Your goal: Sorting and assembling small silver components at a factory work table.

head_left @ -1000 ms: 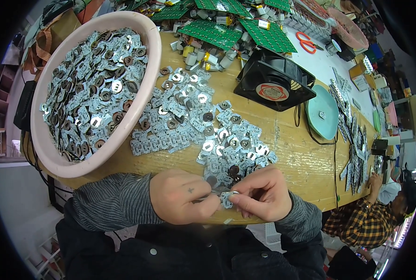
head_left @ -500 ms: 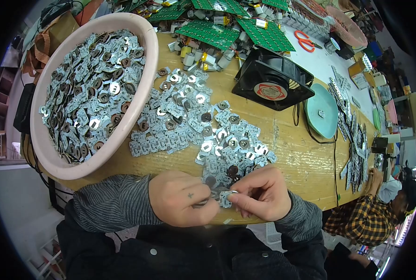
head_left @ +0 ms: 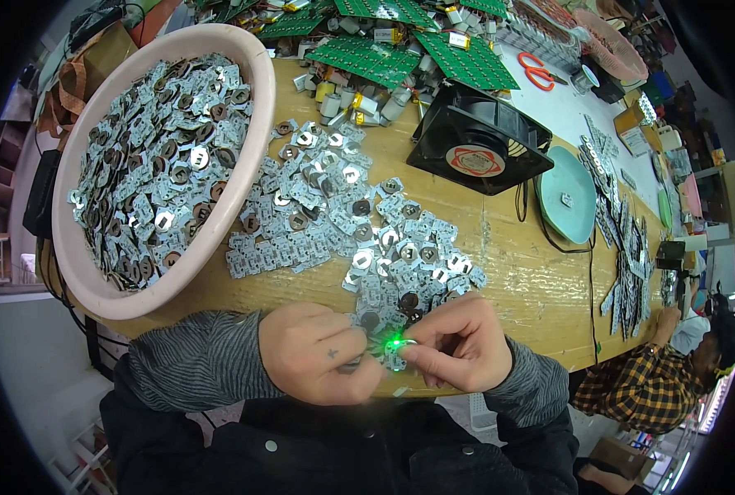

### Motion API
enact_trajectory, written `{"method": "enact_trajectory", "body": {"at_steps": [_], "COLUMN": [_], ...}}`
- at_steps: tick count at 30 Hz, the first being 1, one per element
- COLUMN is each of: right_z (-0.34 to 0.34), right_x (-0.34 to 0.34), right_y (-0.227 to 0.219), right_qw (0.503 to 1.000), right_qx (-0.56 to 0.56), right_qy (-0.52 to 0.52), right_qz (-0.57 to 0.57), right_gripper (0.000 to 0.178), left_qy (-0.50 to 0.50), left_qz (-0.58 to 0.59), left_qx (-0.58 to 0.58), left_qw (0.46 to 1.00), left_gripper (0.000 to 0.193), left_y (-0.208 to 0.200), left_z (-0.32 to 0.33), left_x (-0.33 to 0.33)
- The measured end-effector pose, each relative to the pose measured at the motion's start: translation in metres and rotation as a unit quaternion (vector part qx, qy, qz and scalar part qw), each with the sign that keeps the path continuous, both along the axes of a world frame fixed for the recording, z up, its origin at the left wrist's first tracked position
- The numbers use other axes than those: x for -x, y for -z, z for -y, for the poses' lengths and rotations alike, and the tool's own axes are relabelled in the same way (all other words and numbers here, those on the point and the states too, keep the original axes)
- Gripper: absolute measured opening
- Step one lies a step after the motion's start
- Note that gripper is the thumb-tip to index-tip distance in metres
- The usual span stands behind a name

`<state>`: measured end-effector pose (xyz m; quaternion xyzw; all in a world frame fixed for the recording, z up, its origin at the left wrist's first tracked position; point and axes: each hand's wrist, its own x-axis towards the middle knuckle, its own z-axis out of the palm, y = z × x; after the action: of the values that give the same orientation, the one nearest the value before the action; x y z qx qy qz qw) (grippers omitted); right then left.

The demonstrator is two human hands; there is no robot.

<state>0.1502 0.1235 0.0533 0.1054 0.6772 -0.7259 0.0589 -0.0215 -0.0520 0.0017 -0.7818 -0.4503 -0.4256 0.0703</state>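
Observation:
My left hand (head_left: 316, 356) and my right hand (head_left: 454, 342) meet at the near edge of the wooden table (head_left: 516, 272). Between their fingertips they pinch a small silver circuit piece (head_left: 396, 346) on which a green light glows. Just beyond my fingers lies a heap of similar silver pieces with round dark discs (head_left: 359, 223). A big pink basin (head_left: 219, 206) full of the same pieces stands at the left.
A black square fan (head_left: 476, 140) sits behind the heap, with green circuit boards (head_left: 384, 49) and small capacitors further back. A teal round lid (head_left: 572, 194) and orange scissors (head_left: 539, 73) lie to the right. Another person in a plaid shirt (head_left: 631, 388) works at the lower right.
A green light now glows on the piece between my fingers; it was dark before. Both hands stay at the same spot on the table edge.

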Motion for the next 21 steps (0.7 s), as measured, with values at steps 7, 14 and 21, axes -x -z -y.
{"method": "enact_trajectory", "body": {"at_steps": [7,14,21], "right_z": [0.006,0.005,0.005], "right_x": [0.0,0.002,0.003], "right_y": [-0.002,0.008,0.006], "right_qw": [0.998,0.915,0.9], "right_qx": [0.019,-0.37,-0.404], "right_qy": [0.051,0.129,0.122], "right_qz": [0.018,-0.098,-0.108], "right_gripper": [0.008,0.007,0.005], "left_qy": [0.016,-0.015,-0.026], "left_qz": [-0.013,0.032,0.045], "left_qx": [-0.011,0.029,0.064], "left_qw": [1.0,0.999,0.997], "left_gripper": [0.041,0.041,0.042], "left_y": [-0.006,-0.012,-0.016], "left_z": [-0.002,-0.002,0.0], "left_x": [0.001,0.009,0.011]}}
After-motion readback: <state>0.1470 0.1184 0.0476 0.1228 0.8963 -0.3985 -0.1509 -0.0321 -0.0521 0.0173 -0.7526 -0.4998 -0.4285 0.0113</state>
